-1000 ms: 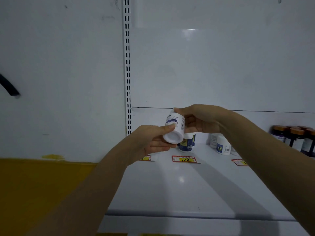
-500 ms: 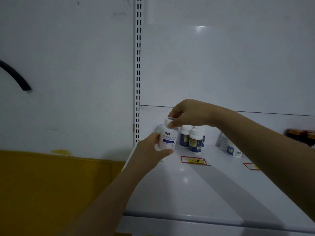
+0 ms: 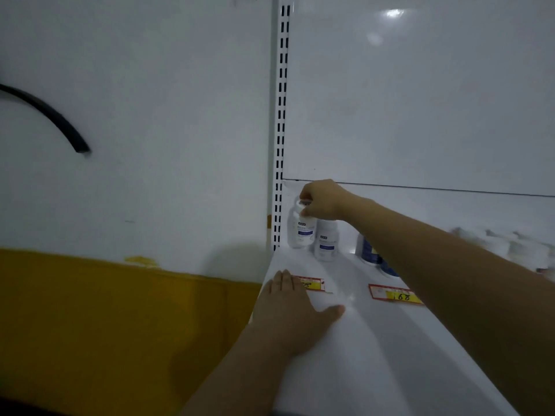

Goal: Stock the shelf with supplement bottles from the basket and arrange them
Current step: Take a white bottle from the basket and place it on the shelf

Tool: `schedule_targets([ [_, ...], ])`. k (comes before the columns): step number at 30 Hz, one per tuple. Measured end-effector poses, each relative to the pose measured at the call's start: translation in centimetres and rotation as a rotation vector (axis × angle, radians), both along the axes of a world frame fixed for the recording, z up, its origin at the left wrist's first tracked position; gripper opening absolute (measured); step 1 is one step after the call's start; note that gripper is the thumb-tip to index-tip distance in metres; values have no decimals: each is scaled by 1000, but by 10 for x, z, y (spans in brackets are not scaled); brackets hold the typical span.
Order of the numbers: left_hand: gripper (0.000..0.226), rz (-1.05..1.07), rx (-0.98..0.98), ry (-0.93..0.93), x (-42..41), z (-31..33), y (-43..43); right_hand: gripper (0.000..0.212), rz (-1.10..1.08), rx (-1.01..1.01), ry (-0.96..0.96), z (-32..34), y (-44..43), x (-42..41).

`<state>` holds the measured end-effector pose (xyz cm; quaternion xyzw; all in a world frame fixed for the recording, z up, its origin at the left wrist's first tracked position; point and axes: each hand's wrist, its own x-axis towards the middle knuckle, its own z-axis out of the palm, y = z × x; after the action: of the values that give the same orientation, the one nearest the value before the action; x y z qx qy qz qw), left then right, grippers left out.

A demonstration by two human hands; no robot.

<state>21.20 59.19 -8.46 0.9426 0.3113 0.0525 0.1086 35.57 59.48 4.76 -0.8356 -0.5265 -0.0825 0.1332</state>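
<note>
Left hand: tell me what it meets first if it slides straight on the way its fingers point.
Probably the white bottle that the right hand grips by its cap at the back of the shelf. Depth is unclear; the left hand might slip past it.

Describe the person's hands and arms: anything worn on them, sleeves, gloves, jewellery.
The left hand and right hand are bare: no gloves, and no ring, watch or bracelet shows on either. The left forearm and right forearm are uncovered as far as the frame reaches, so no sleeve is in view. The light is dim, so small marks cannot be told.
</note>
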Motion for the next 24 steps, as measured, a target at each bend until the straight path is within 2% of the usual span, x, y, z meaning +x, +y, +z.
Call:
schedule_targets([
  [6, 104, 2, 6, -5, 2, -2, 2, 27, -11, -66, -37, -28, 17, 11],
  [15, 105, -1, -24, 0, 1, -1, 2, 26, -80, -116, -186, -33, 18, 0],
  [24, 104, -13, -8, -29, -2, -3, 4, 36, -77, -17, -239, -19, -21, -13],
])
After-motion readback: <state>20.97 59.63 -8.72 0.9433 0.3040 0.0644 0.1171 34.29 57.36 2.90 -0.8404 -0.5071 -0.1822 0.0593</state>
